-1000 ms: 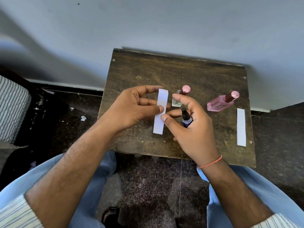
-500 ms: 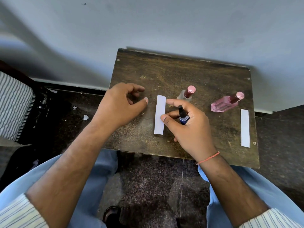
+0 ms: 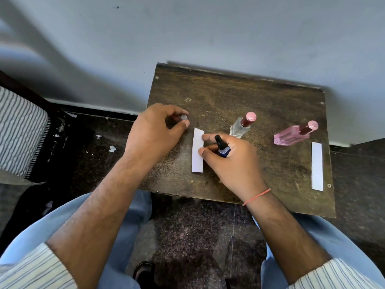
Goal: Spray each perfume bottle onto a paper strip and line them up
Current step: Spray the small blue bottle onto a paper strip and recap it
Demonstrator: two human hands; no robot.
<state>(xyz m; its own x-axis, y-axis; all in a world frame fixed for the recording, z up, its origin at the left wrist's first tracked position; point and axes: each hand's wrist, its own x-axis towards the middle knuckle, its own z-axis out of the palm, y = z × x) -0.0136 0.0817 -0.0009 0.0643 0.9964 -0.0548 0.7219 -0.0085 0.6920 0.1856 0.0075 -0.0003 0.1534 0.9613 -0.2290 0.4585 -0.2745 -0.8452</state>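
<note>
A seated person works at a small dark wooden worktop (image 3: 260, 97) set against a pale wall. The right hand (image 3: 233, 163) is curled around a small blue perfume bottle (image 3: 224, 151) with a black spray nozzle, its forefinger and thumb tips touching the edge of a white paper strip (image 3: 197, 150) that lies flat on the worktop. The left hand (image 3: 155, 132), just left of that strip, pinches a small clear cap (image 3: 184, 117) between thumb and forefinger. Beyond the right hand stands a clear glass bottle (image 3: 239, 128) with a pink-topped cap, and further right a pink bottle (image 3: 291, 136) with the same kind of cap. A second paper strip (image 3: 317, 166) lies near the worktop's right edge, just in front of the pink bottle. An orange thread (image 3: 257, 196) circles the right wrist; striped sleeves and light blue trousers show below.
</note>
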